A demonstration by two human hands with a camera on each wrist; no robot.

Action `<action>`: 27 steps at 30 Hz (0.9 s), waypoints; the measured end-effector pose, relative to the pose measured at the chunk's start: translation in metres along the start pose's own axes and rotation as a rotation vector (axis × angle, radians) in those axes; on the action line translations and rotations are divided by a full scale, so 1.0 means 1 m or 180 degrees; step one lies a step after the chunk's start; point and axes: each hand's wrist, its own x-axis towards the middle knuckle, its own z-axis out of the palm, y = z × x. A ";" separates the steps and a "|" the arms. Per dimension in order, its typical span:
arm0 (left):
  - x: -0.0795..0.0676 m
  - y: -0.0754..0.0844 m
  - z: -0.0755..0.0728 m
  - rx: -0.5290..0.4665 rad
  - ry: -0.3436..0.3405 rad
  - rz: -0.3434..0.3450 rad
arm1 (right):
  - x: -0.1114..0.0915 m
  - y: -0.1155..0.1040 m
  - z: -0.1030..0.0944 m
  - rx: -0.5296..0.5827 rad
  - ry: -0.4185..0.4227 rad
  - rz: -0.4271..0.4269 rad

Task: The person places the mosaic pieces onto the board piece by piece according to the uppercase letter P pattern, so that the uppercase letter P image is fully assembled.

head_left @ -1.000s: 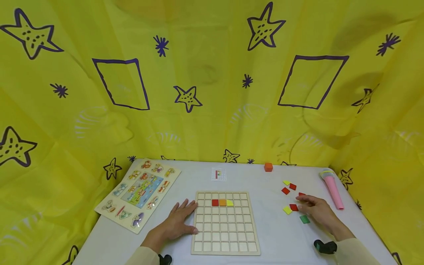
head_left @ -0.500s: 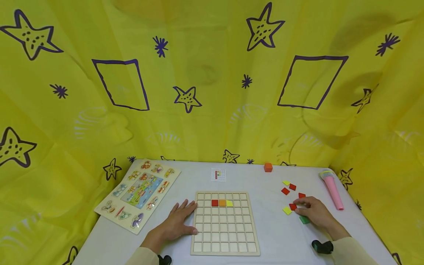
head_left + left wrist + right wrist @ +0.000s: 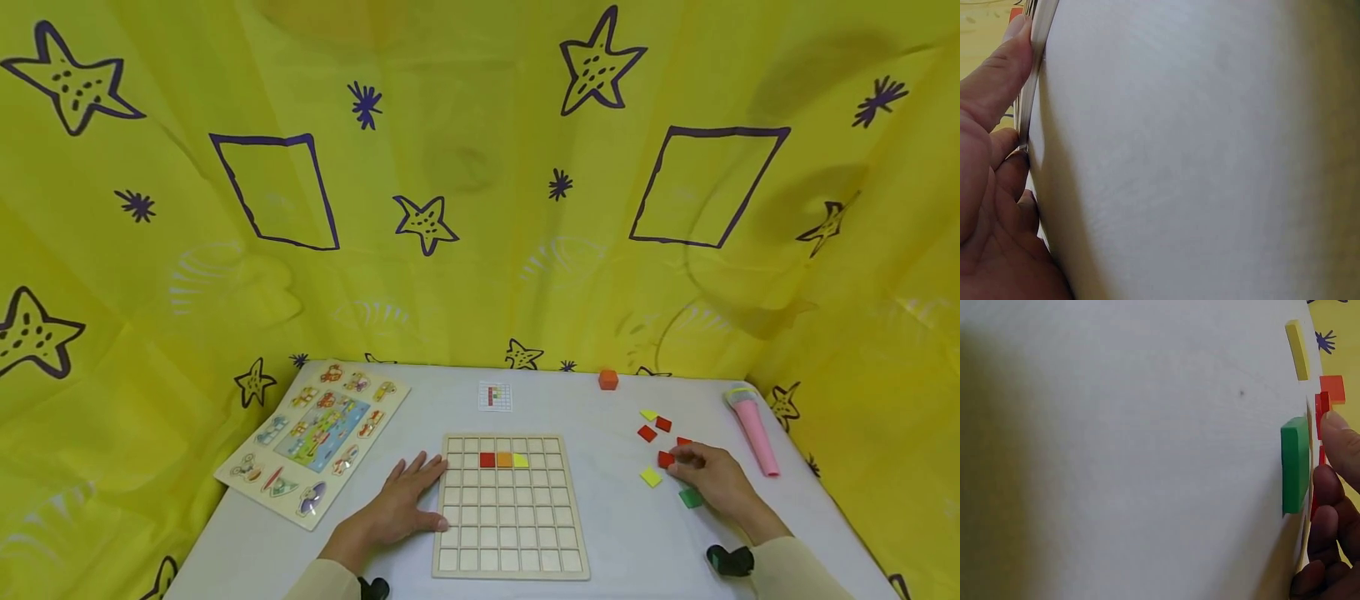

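My right hand [image 3: 712,479] pinches a red square tile [image 3: 666,459] between thumb and fingers, at the right of the table. In the right wrist view the thumb lies against that red tile [image 3: 1323,414]. Close to this hand lie a green tile [image 3: 691,497], a yellow tile [image 3: 651,477] and another red tile [image 3: 684,442]. My left hand [image 3: 405,504] rests with spread fingers along the left edge of the wooden grid board [image 3: 507,536]. One row of the board holds red [image 3: 487,460], orange [image 3: 505,460] and yellow [image 3: 521,460] tiles side by side.
Beyond the board lies a small printed pattern card [image 3: 495,397]. More red and yellow tiles [image 3: 647,433] lie farther back, with an orange cube [image 3: 608,380] behind them. A pink toy microphone [image 3: 756,435] is at far right, a picture puzzle board [image 3: 315,442] at left.
My right hand has closed its fingertips on the red tile and raised it slightly, away from the yellow tile beside it. The left hand stays where it was.
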 end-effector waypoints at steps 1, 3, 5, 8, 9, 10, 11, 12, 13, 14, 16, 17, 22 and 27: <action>0.000 0.000 0.000 0.0001 -0.0001 -0.0003 | 0.000 0.000 0.000 0.0000 0.0041 -0.0026; 0.000 0.000 0.000 0.0008 0.0002 -0.0007 | -0.001 0.002 0.000 -0.0021 0.0126 -0.0075; 0.000 0.001 0.000 0.0018 -0.0001 -0.0007 | -0.002 0.003 0.001 -0.0040 0.0214 -0.0073; 0.000 0.001 0.000 0.0010 0.0000 -0.0003 | -0.002 0.004 0.002 0.0014 0.0314 -0.0020; -0.001 0.001 0.000 0.0005 0.0004 0.0000 | -0.002 0.004 0.003 0.0046 0.0342 0.0005; -0.001 0.001 0.000 0.0006 0.0007 0.0003 | -0.002 0.003 0.003 0.0075 0.0373 0.0024; -0.001 0.001 0.000 0.0005 0.0013 0.0007 | -0.003 0.003 0.003 0.0098 0.0404 0.0039; -0.001 0.000 0.000 0.0005 0.0018 0.0012 | -0.003 0.002 0.004 0.0141 0.0418 0.0058; -0.001 0.000 0.000 0.0006 0.0024 0.0015 | -0.003 0.002 0.005 0.0176 0.0430 0.0072; -0.001 0.000 0.000 0.0009 0.0027 0.0018 | -0.003 0.001 0.006 0.0210 0.0441 0.0080; 0.000 0.000 0.000 0.0019 0.0029 0.0025 | -0.003 -0.002 0.008 0.0289 0.0459 0.0100; 0.000 0.000 0.000 0.0023 0.0029 0.0025 | -0.004 -0.003 0.009 0.0326 0.0463 0.0100; 0.000 -0.001 0.000 0.0006 0.0023 0.0014 | -0.002 -0.013 0.015 0.0470 0.0526 0.0095; 0.000 -0.001 -0.001 -0.0023 0.0009 0.0014 | -0.001 -0.026 0.020 0.0611 0.0555 0.0054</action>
